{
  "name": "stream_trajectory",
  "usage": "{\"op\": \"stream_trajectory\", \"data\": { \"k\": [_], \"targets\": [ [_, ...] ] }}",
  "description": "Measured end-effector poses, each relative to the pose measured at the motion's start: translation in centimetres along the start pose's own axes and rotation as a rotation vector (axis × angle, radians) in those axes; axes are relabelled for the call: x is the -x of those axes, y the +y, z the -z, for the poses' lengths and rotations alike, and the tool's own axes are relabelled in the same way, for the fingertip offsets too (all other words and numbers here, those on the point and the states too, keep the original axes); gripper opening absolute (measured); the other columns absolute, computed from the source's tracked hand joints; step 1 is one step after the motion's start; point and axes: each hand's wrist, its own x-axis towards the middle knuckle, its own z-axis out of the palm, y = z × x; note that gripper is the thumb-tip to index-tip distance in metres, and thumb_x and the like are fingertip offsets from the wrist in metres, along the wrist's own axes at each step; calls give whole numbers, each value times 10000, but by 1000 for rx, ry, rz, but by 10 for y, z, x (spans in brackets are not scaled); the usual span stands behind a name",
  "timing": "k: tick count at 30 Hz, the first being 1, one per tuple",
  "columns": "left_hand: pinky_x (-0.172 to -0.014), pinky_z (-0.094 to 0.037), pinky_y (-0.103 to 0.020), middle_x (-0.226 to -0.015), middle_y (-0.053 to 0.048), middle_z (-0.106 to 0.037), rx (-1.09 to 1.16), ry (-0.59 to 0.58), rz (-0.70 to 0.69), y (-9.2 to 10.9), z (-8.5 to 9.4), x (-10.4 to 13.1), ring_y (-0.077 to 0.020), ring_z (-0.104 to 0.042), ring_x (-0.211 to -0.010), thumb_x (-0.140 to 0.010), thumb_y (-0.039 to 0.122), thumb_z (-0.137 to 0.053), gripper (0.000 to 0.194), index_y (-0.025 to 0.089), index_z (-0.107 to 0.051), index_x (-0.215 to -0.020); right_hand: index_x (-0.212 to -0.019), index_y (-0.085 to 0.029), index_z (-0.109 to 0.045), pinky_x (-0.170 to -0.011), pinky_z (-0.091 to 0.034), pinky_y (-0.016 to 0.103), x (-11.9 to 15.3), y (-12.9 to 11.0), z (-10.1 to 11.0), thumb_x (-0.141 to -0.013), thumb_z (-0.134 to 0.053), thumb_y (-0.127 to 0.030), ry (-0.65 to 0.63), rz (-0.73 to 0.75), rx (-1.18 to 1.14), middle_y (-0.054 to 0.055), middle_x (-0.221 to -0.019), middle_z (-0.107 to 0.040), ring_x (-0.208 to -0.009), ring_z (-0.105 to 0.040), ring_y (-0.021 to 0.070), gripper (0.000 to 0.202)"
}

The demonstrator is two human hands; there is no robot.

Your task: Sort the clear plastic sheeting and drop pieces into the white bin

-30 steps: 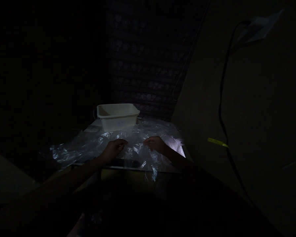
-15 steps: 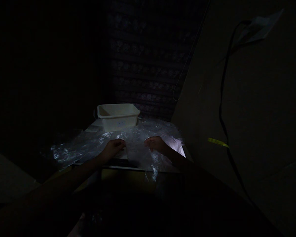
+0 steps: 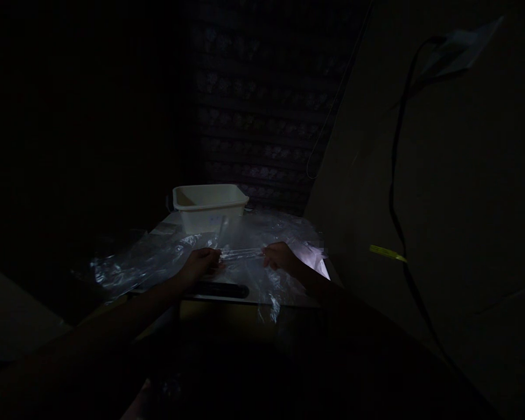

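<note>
Between my two hands a clear plastic bag (image 3: 241,253) is stretched sideways, its folds drawn into tight lines. My left hand (image 3: 203,261) pinches one side of it, fingers closed. The opposite side is pinched in my right hand (image 3: 280,256). More loose clear plastic (image 3: 144,259) lies crumpled on the table to the left, and some hangs over the front edge below my right hand. A dark, long object with a rounded end (image 3: 227,290) rests by the table's front edge, under my left hand.
A cream plastic tub (image 3: 212,219) stands at the back left of the table (image 3: 249,296). Something bright and pale (image 3: 317,262) glows under plastic at the right. A black cable (image 3: 394,192) with a yellow tag (image 3: 387,252) hangs along the right wall. The room is very dark.
The plastic between my hands has gone from a hanging sheet to a taut, gathered band. My right hand has shifted slightly right. The dark long object shows more plainly.
</note>
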Motion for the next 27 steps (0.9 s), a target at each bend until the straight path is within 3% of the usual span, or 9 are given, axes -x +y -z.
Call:
{"op": "stream_trajectory", "data": {
  "k": [11, 18, 22, 27],
  "targets": [
    [-500, -433, -230, -611, -3, -553, 168, -12, 74, 5, -6, 5, -133, -568, -569, -582, 242, -546, 254, 152, -411, -776, -553, -118, -469, -281, -213, 147, 7, -8, -2, -644, -423, -228, -56, -136, -124, 1, -432, -547, -274, -375, 32, 151],
    [-484, -439, -223, -619, -6, -551, 174, 6, 104, 1, -5, 3, -124, -566, -538, -605, 146, -505, 252, 157, -387, -827, -551, -119, -485, -281, -224, 148, 6, -10, -2, -618, -446, -224, -1, -254, -112, -1, -430, -533, -283, -388, 38, 131],
    [-492, -443, -225, -657, -10, -548, 190, -42, 107, -1, -6, 0, -132, -569, -566, -598, 141, -511, 286, 166, -378, -850, -525, -119, -493, -291, -244, 146, 4, -8, -4, -596, -466, -209, 22, -234, -120, -6, -454, -531, -290, -387, 27, 118],
    [-508, -446, -233, -567, 23, -534, 138, -11, 69, -4, -7, -3, -104, -549, -485, -576, 89, -518, 329, 162, -365, -858, -447, -109, -482, -284, -232, 153, 3, -8, -6, -582, -465, -180, 52, -218, -50, -29, -317, -430, -265, -336, 27, 154]
  ]
}}
